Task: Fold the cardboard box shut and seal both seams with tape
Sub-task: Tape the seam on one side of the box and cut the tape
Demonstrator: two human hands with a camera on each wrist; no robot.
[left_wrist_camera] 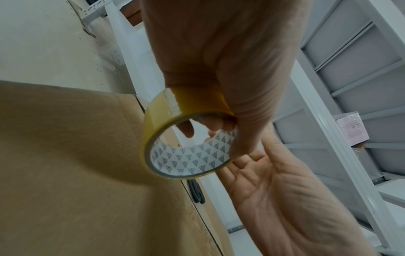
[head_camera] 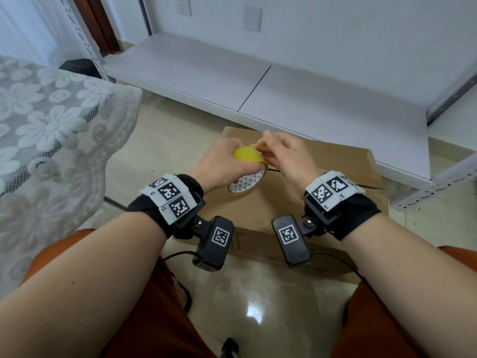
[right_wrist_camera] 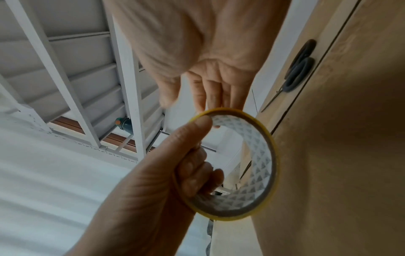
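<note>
A: Count, please.

B: One tape roll (head_camera: 248, 168), one cardboard box (head_camera: 271, 210), one pair of scissors (right_wrist_camera: 299, 67), two hands.

A: Roll appearance?

B: Yellow-tinted transparent tape; white core printed with grey triangles. A loose end shows on the outer face in the left wrist view.

A: Location?

B: Held in the air just above the box top. Box sits on the floor with its flaps folded flat, centre seam visible. Scissors lie on the box.

A: Fingers?

B: Left hand (head_camera: 222, 161): fingers curled through the core, thumb on the rim, gripping the roll. Right hand (head_camera: 289, 156): fingertips bunched at the roll's outer face; whether they pinch the tape end, cannot tell.
</note>
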